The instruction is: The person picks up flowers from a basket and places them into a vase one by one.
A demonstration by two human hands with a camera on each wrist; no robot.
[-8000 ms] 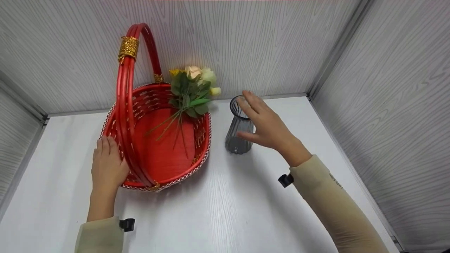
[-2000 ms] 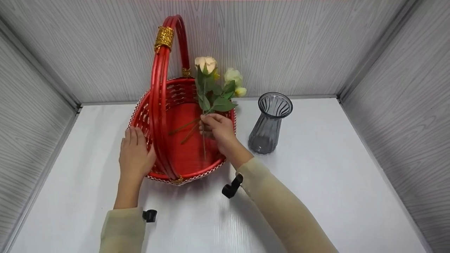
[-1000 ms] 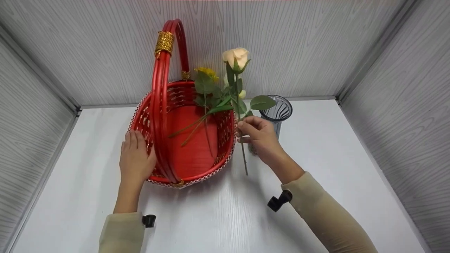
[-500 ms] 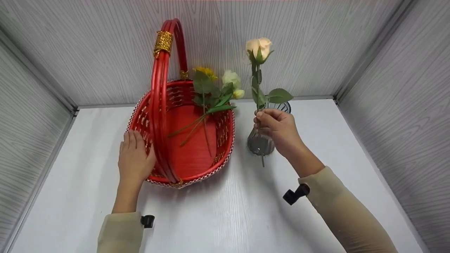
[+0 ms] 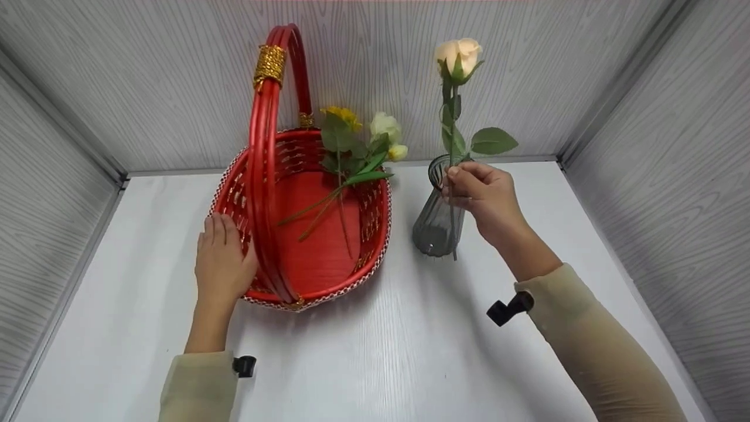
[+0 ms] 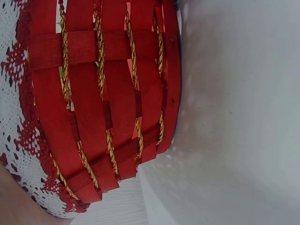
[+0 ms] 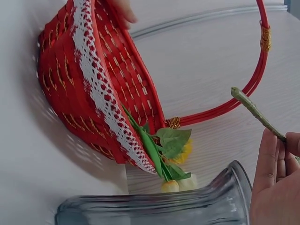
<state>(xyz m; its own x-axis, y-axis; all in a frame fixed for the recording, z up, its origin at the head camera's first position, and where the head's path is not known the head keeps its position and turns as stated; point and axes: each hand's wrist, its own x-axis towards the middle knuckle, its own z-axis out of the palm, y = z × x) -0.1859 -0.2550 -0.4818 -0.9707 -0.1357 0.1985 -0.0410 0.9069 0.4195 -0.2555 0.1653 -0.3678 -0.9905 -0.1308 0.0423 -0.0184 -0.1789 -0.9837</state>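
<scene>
My right hand (image 5: 492, 196) pinches a cream rose (image 5: 460, 58) by its stem, between thumb and fingers. The rose is upright, its bloom high against the back wall. Close by stands a grey ribbed glass vase (image 5: 435, 231); the right wrist view puts the free stem end (image 7: 253, 110) outside it. My left hand (image 5: 225, 261) rests on the left rim of a red woven basket (image 5: 316, 281), fingers fairly straight. Leaning over the basket's back right rim are a yellow flower (image 5: 343, 117) and pale whitish flowers (image 5: 385, 128), with their stems inside.
The basket's tall red handle (image 5: 266, 152), wrapped with gold cord, arches up beside my left hand. Wood-grain panels (image 5: 527, 70) enclose the white table (image 5: 351, 363) at the back and both sides. The vase stands right of the basket.
My right hand took the cream rose from the flowers at the basket and carried it right and up to the vase. The left hand stays on the basket rim.
</scene>
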